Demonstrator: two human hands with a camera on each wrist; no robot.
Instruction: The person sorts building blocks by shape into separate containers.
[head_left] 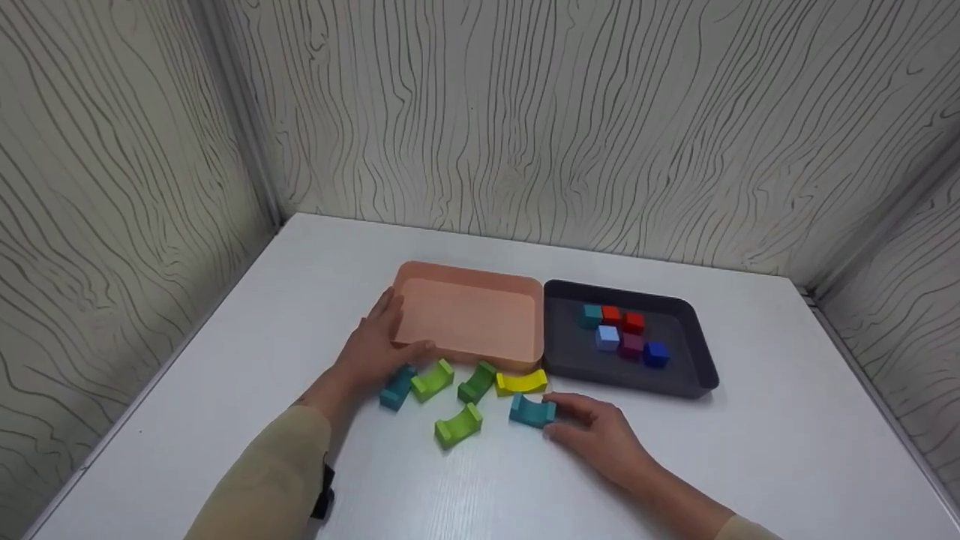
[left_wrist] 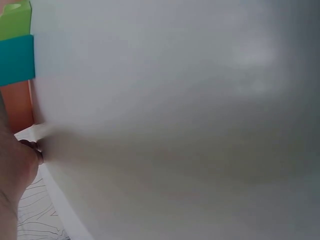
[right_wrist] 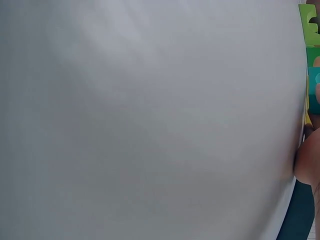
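Right teal block (head_left: 532,412) on the near side, just in front of the yellow block (head_left: 521,383), and the right hand (head_left: 600,439) has it pinched at its right end, thumb and fingers closed on it! To its left, the front lime block (head_left: 458,426) sits nearest the person; behind that come the dark green block (head_left: 477,383), the back lime block (head_left: 433,381) and the left teal block (head_left: 397,387), tilted at different angles. Over to the left hand (head_left: 373,346): fingers straight along the left wall of the pink tray (head_left: 469,311), thumb spread apart from them at the near corner. Right beside it, the dark tray (head_left: 570,360) carries six cubes: teal, two red, light blue, maroon, blue. All on the white table (head_left: 405,495), wood-grain panels (head_left: 480,112) behind!
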